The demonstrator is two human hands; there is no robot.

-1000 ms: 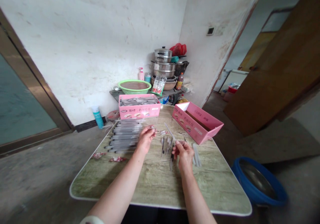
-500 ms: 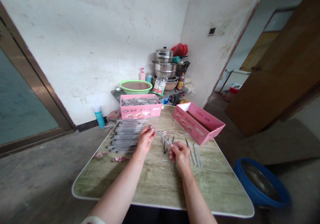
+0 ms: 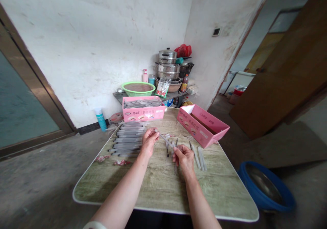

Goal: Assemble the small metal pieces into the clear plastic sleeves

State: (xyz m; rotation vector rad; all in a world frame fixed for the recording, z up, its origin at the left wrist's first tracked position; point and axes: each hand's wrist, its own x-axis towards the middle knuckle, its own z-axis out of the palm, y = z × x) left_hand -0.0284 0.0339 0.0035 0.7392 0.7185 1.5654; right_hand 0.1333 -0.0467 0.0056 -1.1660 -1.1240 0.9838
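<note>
My left hand (image 3: 150, 141) is closed, its fingertips pinching the far left end of a slim translucent pen (image 3: 166, 141). The pen slants down to my right hand (image 3: 184, 156), whose thumb and fingers are closed round its other end. Whether a small part sits in the left fingertips is too fine to tell. Left of my left hand lies a row of pens with dark ends (image 3: 129, 138). Several small clear and dark pen parts (image 3: 168, 150) are scattered between and below the hands. Beside my right hand rest a few clear pen barrels (image 3: 201, 158).
A pink box full of pens (image 3: 144, 115) stands at the table's back left, another pink box (image 3: 196, 126) at the back right. Behind are a green basin (image 3: 138, 93) and stacked steel pots (image 3: 168, 70). A blue tub (image 3: 286, 201) sits right of the wooden-patterned table (image 3: 158, 191).
Both hands stay nearly in place with the pen between them. The whole view has shifted very slightly.
</note>
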